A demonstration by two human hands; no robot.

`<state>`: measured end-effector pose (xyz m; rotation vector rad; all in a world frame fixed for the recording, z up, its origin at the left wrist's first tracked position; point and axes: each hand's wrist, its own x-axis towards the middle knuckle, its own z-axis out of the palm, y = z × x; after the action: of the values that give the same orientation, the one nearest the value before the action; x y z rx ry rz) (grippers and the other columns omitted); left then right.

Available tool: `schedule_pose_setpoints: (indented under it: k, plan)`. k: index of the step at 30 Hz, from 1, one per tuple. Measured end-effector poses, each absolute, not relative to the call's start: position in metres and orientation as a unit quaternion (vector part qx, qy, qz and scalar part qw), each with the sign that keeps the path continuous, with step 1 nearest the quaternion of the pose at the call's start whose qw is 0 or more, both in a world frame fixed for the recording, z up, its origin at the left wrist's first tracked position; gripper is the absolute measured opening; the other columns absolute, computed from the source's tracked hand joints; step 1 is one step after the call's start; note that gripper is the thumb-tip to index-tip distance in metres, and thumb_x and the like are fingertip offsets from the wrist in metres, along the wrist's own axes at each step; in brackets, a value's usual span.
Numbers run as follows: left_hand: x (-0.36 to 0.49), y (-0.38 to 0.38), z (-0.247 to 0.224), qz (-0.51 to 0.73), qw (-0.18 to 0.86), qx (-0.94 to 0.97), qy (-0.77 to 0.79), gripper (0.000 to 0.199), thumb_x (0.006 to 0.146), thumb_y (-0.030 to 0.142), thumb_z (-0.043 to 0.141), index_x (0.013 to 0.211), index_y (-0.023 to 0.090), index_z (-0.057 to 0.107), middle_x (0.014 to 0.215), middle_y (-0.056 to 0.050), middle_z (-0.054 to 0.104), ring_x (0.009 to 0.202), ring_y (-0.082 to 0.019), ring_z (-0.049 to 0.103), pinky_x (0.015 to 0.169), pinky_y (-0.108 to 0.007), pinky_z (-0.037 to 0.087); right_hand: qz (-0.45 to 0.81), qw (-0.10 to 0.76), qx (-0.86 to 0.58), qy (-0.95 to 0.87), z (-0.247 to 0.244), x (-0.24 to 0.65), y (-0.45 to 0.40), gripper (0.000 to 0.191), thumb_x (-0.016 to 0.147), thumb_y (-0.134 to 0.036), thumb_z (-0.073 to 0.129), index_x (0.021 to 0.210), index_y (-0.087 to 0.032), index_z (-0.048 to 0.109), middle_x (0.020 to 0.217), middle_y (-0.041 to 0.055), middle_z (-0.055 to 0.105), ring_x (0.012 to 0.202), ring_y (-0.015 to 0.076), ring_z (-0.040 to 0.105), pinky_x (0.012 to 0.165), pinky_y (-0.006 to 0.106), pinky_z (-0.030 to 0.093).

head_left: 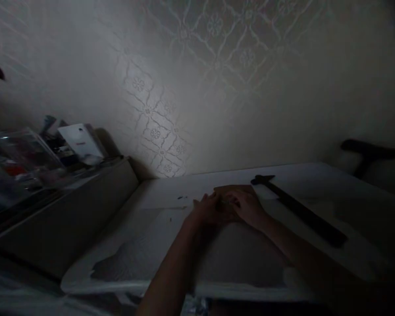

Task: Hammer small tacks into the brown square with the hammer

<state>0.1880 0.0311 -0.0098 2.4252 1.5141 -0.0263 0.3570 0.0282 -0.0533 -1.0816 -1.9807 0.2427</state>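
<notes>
A thin brown board [235, 188] lies on the table, partly covered by both hands. At its left side, my left hand [208, 210] grips the board, with some fingertips apart. My right hand [249, 206] is over the board's right part, its fingers drawn together in a pinch. A small pale thing [227, 202] shows between the hands, too dim to name. Right of my right hand lies a hammer [303, 213], its head at the far end and its dark handle slanting toward me.
Small bits [180, 197] and a short dark piece [170, 219] lie left of my hands on the white table [131, 245]. A cabinet [85, 210] at the left carries a white box [80, 140] and a clear case [26, 149]. The patterned wall [217, 109] stands behind. Light is poor.
</notes>
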Motion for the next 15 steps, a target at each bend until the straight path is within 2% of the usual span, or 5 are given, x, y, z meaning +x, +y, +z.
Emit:
schedule_pose_setpoints:
  k: [5,9,12,15]
  plan:
    - [0.189,0.030,-0.008,-0.001,0.143,0.841,0.523,0.089,0.064,0.073,0.053,0.137,0.029,0.027,0.147,-0.007,0.026,0.132,-0.036,0.023,0.100,-0.058,0.025,0.099,0.421,-0.438,-0.788,-0.054,0.356,0.026,0.036,0.073,-0.003,0.044,0.101,-0.019,0.059,0.085,0.0036,0.063,0.076,0.0161,0.059,0.072,0.030,0.049]
    - [0.188,0.030,-0.006,0.025,0.142,0.849,0.508,0.084,0.065,0.070,0.055,0.135,0.027,0.034,0.142,-0.007,0.035,0.128,-0.033,0.030,0.101,-0.052,0.029,0.058,0.437,-0.471,-0.765,-0.047,0.359,0.025,0.035,0.075,-0.009,0.045,0.107,-0.018,0.055,0.097,0.0067,0.061,0.082,0.0174,0.059,0.075,0.031,0.048]
    - [0.187,0.031,-0.006,0.048,0.139,0.851,0.504,0.080,0.066,0.070,0.055,0.131,0.025,0.042,0.135,-0.008,0.044,0.124,-0.032,0.037,0.101,-0.048,0.033,-0.034,0.411,-0.575,-0.707,-0.037,0.377,0.025,0.029,0.078,-0.017,0.047,0.106,-0.017,0.056,0.103,0.0096,0.060,0.089,0.0220,0.057,0.077,0.035,0.046]
    - [0.188,0.033,-0.007,0.082,0.136,0.847,0.508,0.073,0.068,0.067,0.055,0.127,0.027,0.046,0.132,-0.007,0.047,0.122,-0.031,0.040,0.101,-0.048,0.034,-0.116,0.332,-0.709,-0.611,-0.031,0.406,0.025,0.027,0.078,-0.021,0.050,0.103,-0.015,0.059,0.098,0.0150,0.061,0.095,0.0294,0.054,0.078,0.041,0.044]
